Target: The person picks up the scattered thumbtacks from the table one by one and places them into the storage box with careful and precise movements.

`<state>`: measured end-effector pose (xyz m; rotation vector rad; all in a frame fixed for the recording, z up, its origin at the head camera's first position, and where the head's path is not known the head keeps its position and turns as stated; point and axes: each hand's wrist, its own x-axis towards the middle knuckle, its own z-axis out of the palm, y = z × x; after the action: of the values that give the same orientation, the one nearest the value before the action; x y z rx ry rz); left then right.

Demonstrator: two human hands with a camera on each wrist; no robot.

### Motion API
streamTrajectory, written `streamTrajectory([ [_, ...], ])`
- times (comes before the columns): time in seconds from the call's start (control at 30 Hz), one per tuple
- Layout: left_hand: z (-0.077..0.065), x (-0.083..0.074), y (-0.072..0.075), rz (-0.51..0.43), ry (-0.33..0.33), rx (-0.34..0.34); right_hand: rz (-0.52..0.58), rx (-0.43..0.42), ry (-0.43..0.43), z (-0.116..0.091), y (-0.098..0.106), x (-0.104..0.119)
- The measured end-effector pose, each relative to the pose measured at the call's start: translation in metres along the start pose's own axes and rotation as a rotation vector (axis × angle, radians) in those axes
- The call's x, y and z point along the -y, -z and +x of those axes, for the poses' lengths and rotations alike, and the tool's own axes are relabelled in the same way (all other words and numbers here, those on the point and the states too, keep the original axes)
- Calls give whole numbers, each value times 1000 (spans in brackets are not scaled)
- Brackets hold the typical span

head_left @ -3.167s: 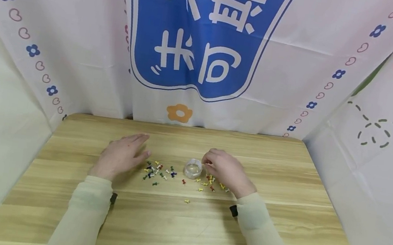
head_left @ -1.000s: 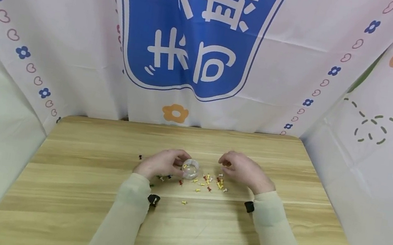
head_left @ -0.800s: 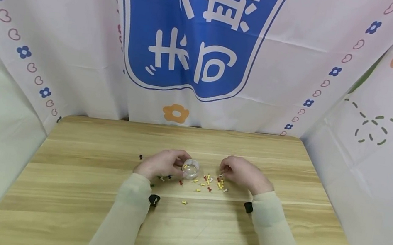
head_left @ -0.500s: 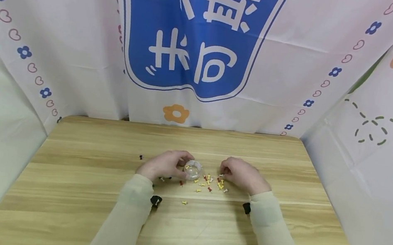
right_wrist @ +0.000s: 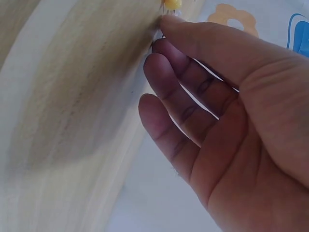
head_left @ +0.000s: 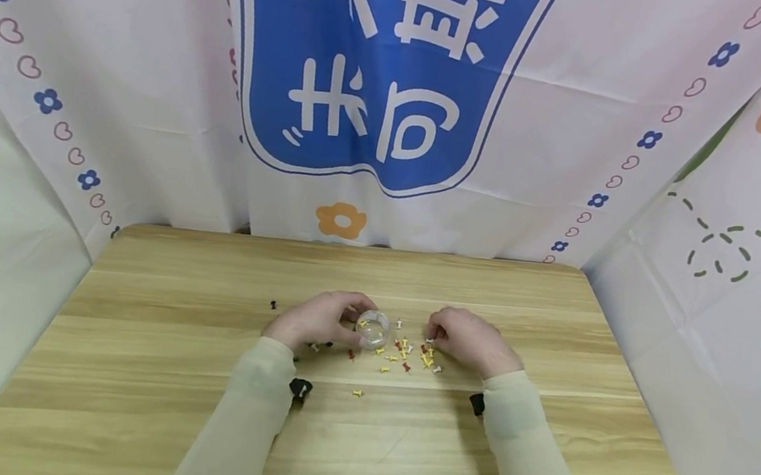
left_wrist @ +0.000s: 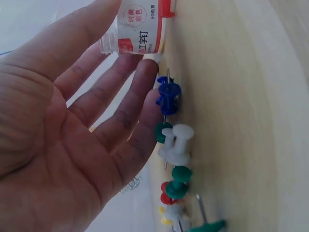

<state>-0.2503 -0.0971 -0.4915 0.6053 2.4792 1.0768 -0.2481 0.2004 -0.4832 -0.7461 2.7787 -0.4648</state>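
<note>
In the head view my left hand (head_left: 318,318) grips a small clear jar (head_left: 373,340) from its left side, thumb in front and fingers behind. A yellow push pin (head_left: 363,323) shows inside it. The jar's printed label (left_wrist: 142,24) faces the left wrist camera. Below those fingers lie blue push pins (left_wrist: 168,96), white push pins (left_wrist: 181,140) and green ones. My right hand (head_left: 475,344) bends down to the right pile, thumb and index fingertips right at a white push pin (head_left: 429,341). I cannot tell whether they pinch it. Its other fingers are loosely curled.
Several yellow, red and white push pins (head_left: 404,349) lie between jar and right hand. Single pins lie apart: a yellow one (head_left: 358,393) in front, a dark one (head_left: 273,304) at left. A printed cloth (head_left: 268,205) hangs behind the wooden table (head_left: 349,460).
Over three seconds my left hand has come right and taken hold of the jar; my right hand has gone from the jar to the right pile. A white pin now shows beside the jar.
</note>
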Motion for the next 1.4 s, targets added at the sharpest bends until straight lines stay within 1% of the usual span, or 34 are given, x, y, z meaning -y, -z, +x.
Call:
streamTrajectory([
  [0.1,0,3,1,-9,-7,2,-5,2,1,0,0,-1],
  [0.23,-2,6,3,-21,10,-6,-11,-2,-2,0,-1,-3],
  [0.33,-1,6,3,-9,25,-11,-7,-7,-6,0,1,-2],
  [0.4,-1,5,3,17,18,-3,-1,-7,-10,-1,3,-1],
  [0.5,-1,1,3,40,-23,43,4,-6,-13,-1,5,0],
  [0.63,2,-7,-1,21,-107,107,6,-10,-6,-2,7,-1],
  [0.73,4,-10,-6,38,-152,115,5,-17,-3,-2,7,-2],
  [0.77,5,-11,-8,57,-164,111,4,-20,-1,-2,8,-3],
  [0.83,6,-11,-10,87,-175,104,8,-25,0,-3,8,-3],
  [0.97,8,-11,-13,100,-178,98,7,-31,21,-3,9,-4],
  [1.1,7,-10,-12,61,-159,99,2,-34,36,-2,9,-4],
  [1.2,7,-7,-10,43,-145,87,5,-46,50,-1,10,-2],
  [1.3,6,-4,-9,39,-143,75,7,-63,64,0,11,1],
  [1.4,7,-1,-8,23,-143,81,4,-85,78,1,12,5],
])
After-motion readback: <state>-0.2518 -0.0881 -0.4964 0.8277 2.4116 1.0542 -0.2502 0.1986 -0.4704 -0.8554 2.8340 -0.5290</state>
